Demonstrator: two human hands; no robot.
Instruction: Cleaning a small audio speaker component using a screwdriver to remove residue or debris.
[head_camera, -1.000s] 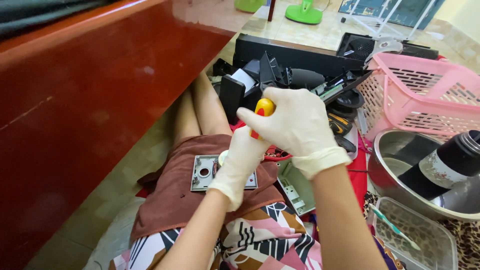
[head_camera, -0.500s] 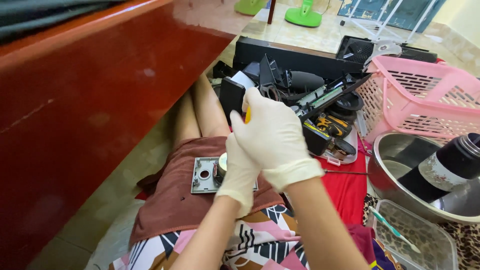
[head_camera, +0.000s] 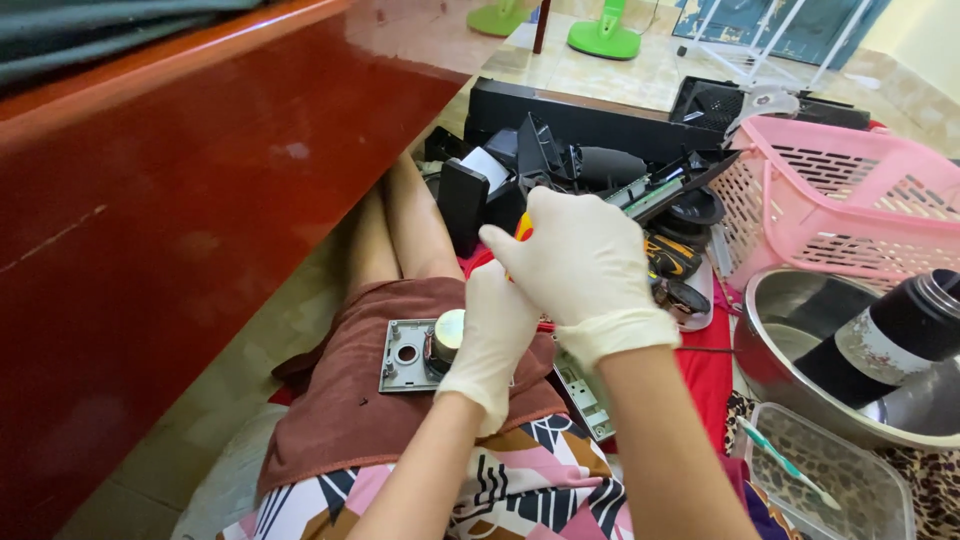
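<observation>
Both my hands wear white gloves. My right hand (head_camera: 585, 268) is closed around a screwdriver whose yellow-and-red handle (head_camera: 522, 228) shows just above the fist; its shaft is hidden behind my hands. My left hand (head_camera: 493, 340) rests below it, holding a small round speaker part (head_camera: 446, 335) on a grey plastic panel (head_camera: 402, 356). The panel lies on my lap, on brown cloth.
A dark red wooden cabinet (head_camera: 180, 200) runs along the left. Black electronic parts (head_camera: 560, 160) are piled ahead. On the right stand a pink basket (head_camera: 850, 205), a steel bowl (head_camera: 775, 350) with a black bottle (head_camera: 895, 335), and a clear plastic tub (head_camera: 830, 480).
My right hand with the screwdriver has shifted slightly left and down over my left hand, covering more of the yellow handle. The panel stays on my lap.
</observation>
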